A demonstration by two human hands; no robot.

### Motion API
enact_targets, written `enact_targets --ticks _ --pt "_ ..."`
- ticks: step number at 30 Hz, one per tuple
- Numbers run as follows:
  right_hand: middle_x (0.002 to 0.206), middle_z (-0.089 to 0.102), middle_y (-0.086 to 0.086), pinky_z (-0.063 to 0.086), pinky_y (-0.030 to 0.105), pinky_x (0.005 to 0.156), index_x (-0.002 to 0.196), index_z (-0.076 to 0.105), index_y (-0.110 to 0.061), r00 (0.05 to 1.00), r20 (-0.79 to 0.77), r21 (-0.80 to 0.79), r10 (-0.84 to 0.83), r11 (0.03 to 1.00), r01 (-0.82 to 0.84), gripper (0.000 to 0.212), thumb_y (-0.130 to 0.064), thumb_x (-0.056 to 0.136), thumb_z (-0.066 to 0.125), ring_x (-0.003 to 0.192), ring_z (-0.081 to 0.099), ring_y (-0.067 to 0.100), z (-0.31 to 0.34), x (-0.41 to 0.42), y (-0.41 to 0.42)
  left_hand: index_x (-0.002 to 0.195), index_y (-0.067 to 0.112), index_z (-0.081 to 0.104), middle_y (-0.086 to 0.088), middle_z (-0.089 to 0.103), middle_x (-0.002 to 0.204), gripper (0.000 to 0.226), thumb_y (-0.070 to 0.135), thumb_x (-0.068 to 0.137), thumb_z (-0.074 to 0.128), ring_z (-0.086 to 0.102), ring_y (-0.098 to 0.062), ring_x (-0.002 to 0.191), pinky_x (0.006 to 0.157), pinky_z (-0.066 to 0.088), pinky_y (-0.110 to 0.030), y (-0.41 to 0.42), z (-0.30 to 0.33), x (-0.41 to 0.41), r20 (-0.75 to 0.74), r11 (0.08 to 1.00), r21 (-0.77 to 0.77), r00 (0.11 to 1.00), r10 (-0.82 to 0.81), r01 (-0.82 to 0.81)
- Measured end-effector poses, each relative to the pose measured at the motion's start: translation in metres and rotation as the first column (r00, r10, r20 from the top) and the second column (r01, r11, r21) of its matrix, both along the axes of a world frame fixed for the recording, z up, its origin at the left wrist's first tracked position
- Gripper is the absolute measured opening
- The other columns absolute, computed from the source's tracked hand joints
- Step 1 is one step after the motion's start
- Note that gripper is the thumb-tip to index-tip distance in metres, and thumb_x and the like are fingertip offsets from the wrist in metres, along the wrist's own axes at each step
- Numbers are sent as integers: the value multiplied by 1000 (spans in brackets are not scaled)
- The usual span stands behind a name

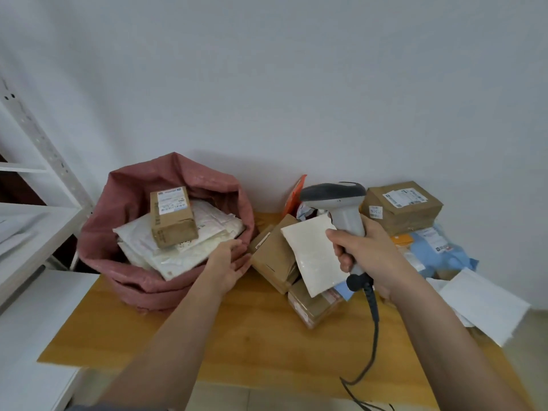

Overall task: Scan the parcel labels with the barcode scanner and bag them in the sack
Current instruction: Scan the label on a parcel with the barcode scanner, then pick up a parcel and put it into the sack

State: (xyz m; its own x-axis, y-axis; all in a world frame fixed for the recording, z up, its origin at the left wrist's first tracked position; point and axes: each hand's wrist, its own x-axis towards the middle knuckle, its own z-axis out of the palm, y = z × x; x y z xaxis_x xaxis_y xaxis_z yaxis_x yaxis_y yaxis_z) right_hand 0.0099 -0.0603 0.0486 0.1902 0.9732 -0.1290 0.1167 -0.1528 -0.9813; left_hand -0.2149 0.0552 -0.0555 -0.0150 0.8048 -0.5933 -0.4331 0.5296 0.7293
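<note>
I judge I'm between parcels: my left hand (229, 264) hangs open-fingered beside the filled sack (118, 262), my right hand (364, 250) grips the scanner (338, 200), so next I pick the cream mailer (311, 256).

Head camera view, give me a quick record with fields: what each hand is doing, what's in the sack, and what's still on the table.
left hand: left hand open, at the near rim of the pink sack, holding nothing
right hand: right hand gripping the barcode scanner by its handle, cable hanging down
sack contents: brown box with its label up, on top of white mailers
on table: cream mailer lying on brown boxes; labelled brown box at the back right; blue bags
surface: wooden table
</note>
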Motion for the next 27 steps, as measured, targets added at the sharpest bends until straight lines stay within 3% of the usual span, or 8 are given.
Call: enact_targets --ticks 6,12,18,22,25,27 --pt "53 55 -3 45 21 46 81 55 -15 996 2 -12 -87 996 87 15 -19 91 66 42 46 10 -9 61 -12 113 4 57 -9 57 85 20 8 93 56 55 -20 70 66 49 -31 1 -2 83 -66 986 14 984 -166 167" --pt "49 52 -3 43 23 46 83 54 -9 990 -4 -76 -144 987 143 17 -19 91 64 40 44 9 -26 151 -20 106 9 65 -10 63 95 14 12 95 57 61 -25 81 63 55 -29 -15 -11 179 -199 920 -32 899 -390 392" --pt "54 52 -2 44 25 51 85 55 -11 991 -10 -157 -130 979 127 13 -19 91 64 44 44 10 -42 257 -28 104 9 65 -13 65 102 13 7 92 60 63 -23 82 61 56 -28 -39 -35 298 -356 896 -119 824 -441 428" --pt "65 57 4 49 29 61 92 58 -15 990 19 -230 -140 963 141 10 -21 91 65 55 51 13 -64 319 -35 123 11 52 -12 60 112 36 17 90 66 60 -23 92 83 55 -36 -63 -66 376 -435 863 -182 748 -501 471" --pt "71 63 4 48 26 62 101 59 -17 988 70 -253 -141 955 154 12 -21 91 64 61 61 12 -86 359 -38 142 11 32 -10 51 130 71 27 86 72 56 -23 106 76 51 -33 -87 -89 417 -417 838 -227 728 -544 496" --pt "75 68 0 44 25 62 104 58 -21 982 120 -272 -146 946 174 14 -26 92 64 73 67 12 -105 380 -38 150 10 18 -10 35 149 94 30 81 78 49 -25 119 82 47 -34 -95 -102 435 -406 848 -246 744 -530 470"
